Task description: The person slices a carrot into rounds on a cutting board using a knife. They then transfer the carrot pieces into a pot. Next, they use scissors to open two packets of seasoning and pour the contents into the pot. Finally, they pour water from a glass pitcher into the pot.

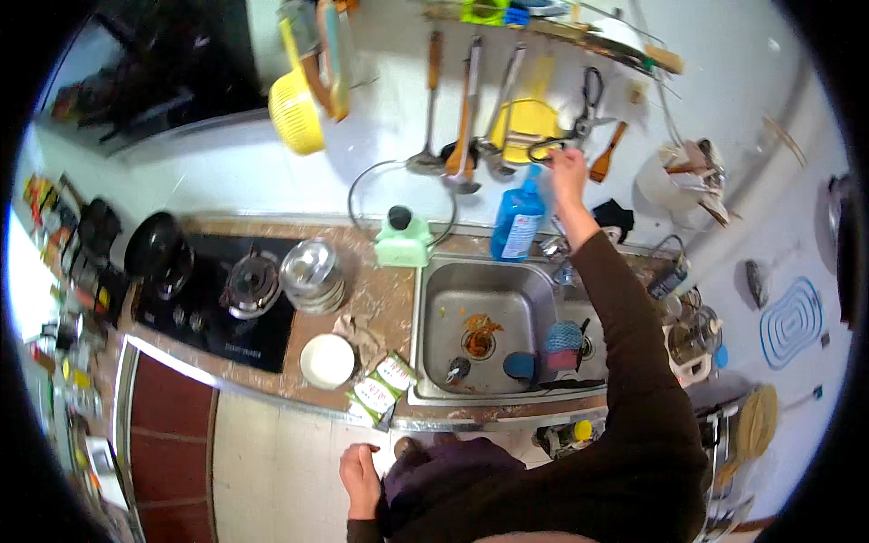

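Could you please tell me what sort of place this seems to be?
It looks like a kitchen, probably in a home: a metal sink is set into the counter, with a black stove to its left and ladles hanging above.

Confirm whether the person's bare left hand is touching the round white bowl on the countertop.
Apart. The head view shows a plain gap: the left hand is clear of the brown countertop where the round white bowl sits.

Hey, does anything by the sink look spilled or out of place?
Yes: orange food scraps lie in the sink's left basin, messy against the bare metal. The scissors by the right hand also look odd, spread open rather than closed.
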